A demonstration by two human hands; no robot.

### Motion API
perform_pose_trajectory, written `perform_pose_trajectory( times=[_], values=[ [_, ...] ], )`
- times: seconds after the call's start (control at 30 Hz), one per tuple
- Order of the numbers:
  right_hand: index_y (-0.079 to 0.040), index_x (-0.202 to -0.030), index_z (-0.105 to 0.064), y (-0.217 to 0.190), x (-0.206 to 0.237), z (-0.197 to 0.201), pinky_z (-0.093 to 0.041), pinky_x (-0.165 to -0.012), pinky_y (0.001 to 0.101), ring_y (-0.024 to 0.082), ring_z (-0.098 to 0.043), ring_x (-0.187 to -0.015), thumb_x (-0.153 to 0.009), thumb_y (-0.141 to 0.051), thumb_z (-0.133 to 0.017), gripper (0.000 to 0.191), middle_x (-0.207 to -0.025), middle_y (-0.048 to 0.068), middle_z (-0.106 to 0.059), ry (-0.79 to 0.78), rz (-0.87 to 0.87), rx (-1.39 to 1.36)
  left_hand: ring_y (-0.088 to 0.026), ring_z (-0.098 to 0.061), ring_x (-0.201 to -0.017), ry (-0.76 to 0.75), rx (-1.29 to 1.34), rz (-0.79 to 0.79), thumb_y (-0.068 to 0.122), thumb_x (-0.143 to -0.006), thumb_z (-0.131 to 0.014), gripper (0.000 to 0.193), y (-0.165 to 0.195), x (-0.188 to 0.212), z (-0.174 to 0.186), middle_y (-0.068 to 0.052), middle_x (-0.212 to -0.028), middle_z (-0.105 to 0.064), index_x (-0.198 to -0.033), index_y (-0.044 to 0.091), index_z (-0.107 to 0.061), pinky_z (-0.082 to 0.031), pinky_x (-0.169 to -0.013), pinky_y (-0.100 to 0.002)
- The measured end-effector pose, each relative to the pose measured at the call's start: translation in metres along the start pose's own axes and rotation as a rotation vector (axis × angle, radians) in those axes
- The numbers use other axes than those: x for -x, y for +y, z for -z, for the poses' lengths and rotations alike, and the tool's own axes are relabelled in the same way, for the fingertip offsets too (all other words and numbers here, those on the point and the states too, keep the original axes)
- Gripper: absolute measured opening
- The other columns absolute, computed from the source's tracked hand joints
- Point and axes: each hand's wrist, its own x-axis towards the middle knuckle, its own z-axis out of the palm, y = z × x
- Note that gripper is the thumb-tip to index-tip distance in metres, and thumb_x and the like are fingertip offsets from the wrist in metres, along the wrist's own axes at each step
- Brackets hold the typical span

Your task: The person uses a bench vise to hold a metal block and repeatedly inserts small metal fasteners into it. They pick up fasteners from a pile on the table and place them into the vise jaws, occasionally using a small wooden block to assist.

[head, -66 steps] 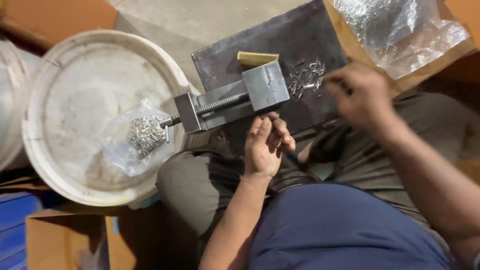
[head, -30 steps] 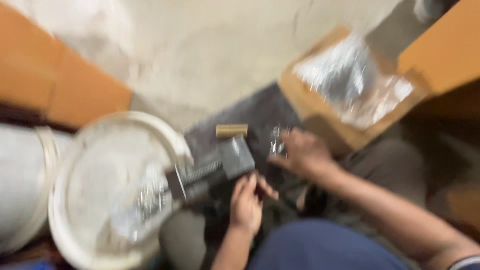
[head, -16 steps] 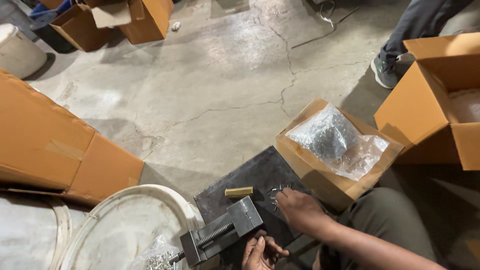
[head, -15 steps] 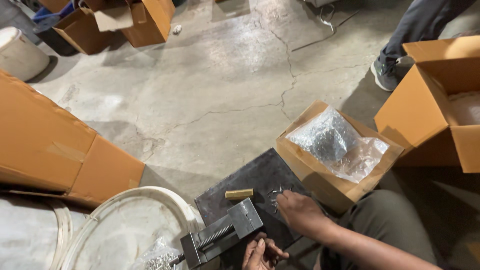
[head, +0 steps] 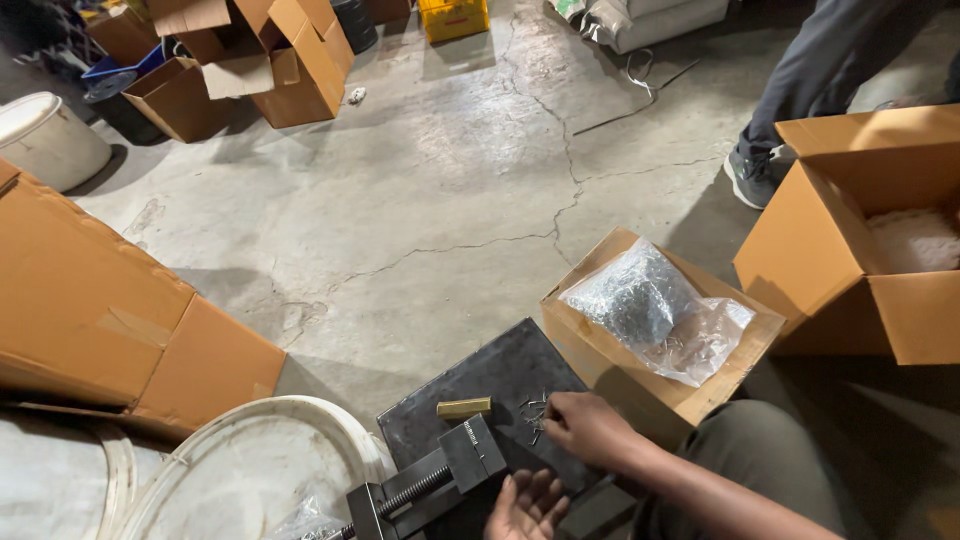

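Head view, looking down: the right hand (head: 585,428) is out over the dark metal plate (head: 480,375), fingers curled down onto a little scatter of small metal pieces (head: 532,412) lying just to its left. It touches or pinches them; whether one is actually gripped, I cannot tell. The left hand (head: 527,505) sits lower, near the bottom edge, palm up and fingers spread wide, holding nothing, right beside the small steel vise (head: 430,485). The vise's long axis runs diagonally, from lower left by the white bucket lid (head: 250,450) up to the right toward the pieces. So the pieces lie just beyond the vise jaw, closer to the right hand than the left. A short brass-coloured bar (head: 463,407) rests on the plate just left of them. Beyond, an open cardboard box (head: 600,350) holds a clear bag (head: 655,310) of more small parts.
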Motion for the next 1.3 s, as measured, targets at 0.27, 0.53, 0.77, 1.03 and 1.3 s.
perform_pose_trajectory(
  times=[0.27,0.53,0.77,1.03,1.3],
  values=[
    [-0.008,-0.090,-0.072,-0.030,0.037,0.014,-0.059,-0.068,0.0403,0.030,-0.074,-0.080,-0.086,-0.029,-0.072,0.021,-0.084,0.012,-0.074,-0.014,0.013,-0.092,-0.035,-0.065,-0.116,-0.156,0.137,-0.161,0.048,-0.100,-0.041,0.056,-0.033,-0.007,-0.056,-0.018,-0.122,-0.070,-0.123,0.001,-0.062,-0.050,-0.101,-0.050],
    [-0.008,-0.088,-0.066,-0.015,0.053,-0.003,-0.057,-0.074,0.0370,0.028,-0.068,-0.087,-0.090,-0.022,-0.074,0.016,-0.087,0.007,-0.065,0.157,0.637,0.278,-0.037,-0.066,-0.115,-0.289,0.227,-0.210,0.044,-0.101,-0.041,0.052,-0.032,-0.028,-0.060,-0.023,-0.114,-0.072,-0.108,-0.001,-0.067,-0.050,-0.105,-0.049],
    [-0.007,-0.091,-0.069,-0.025,0.058,-0.002,-0.058,-0.074,0.0379,0.028,-0.070,-0.086,-0.073,-0.012,-0.080,0.022,-0.088,0.008,-0.068,0.143,0.547,0.145,-0.034,-0.068,-0.111,-0.283,0.259,-0.141,0.040,-0.100,-0.041,0.047,-0.030,-0.029,-0.046,-0.019,-0.112,-0.070,-0.109,0.001,-0.066,-0.053,-0.100,-0.047],
    [-0.009,-0.094,-0.074,-0.045,0.061,0.001,-0.058,-0.063,0.0398,0.032,-0.072,-0.074,-0.071,-0.012,-0.079,0.024,-0.083,0.009,-0.073,0.322,0.492,0.089,-0.020,-0.067,-0.081,-0.184,0.101,-0.119,0.035,-0.107,-0.057,0.030,-0.029,-0.008,-0.039,-0.009,-0.092,-0.068,-0.109,0.006,-0.067,-0.057,-0.067,-0.033],
    [-0.008,-0.097,-0.073,-0.041,0.065,-0.005,-0.060,-0.063,0.0354,0.026,-0.076,-0.074,-0.078,-0.014,-0.079,0.021,-0.085,0.008,-0.075,0.238,0.375,-0.015,-0.020,-0.070,-0.084,-0.113,0.014,-0.107,0.028,-0.096,-0.061,0.024,-0.022,0.035,-0.064,-0.007,-0.095,-0.070,-0.109,0.009,-0.068,-0.058,-0.069,-0.033]
  ],
)
